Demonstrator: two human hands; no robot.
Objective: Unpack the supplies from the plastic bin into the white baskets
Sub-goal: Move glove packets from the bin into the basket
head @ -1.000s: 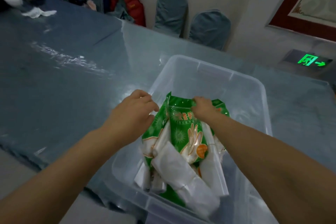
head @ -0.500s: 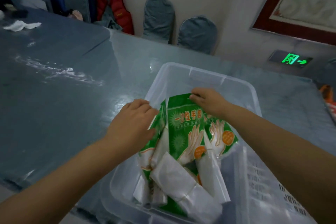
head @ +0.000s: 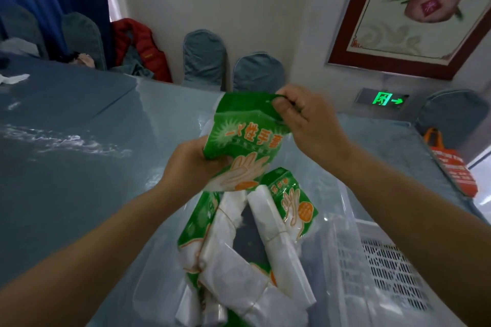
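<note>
A green glove packet (head: 247,133) with a printed hand picture is lifted above the clear plastic bin (head: 159,268). My right hand (head: 305,119) pinches its top edge and my left hand (head: 191,167) grips its lower left side. Inside the bin lie more green glove packets (head: 295,202) and several rolled white plastic bag bundles (head: 279,241). A white slotted basket (head: 385,260) sits just right of the bin, partly cut off by my right forearm.
The bin stands on a blue-grey table (head: 79,156) under a glossy cover. An orange bag (head: 449,164) rests at the table's right edge. Covered chairs (head: 204,58) line the far wall, with a red jacket (head: 140,48) on one. White tissue (head: 13,78) lies far left.
Both hands raised one green glove packet up out of the bin. The view tilted upward, and the white basket came into sight at the right.
</note>
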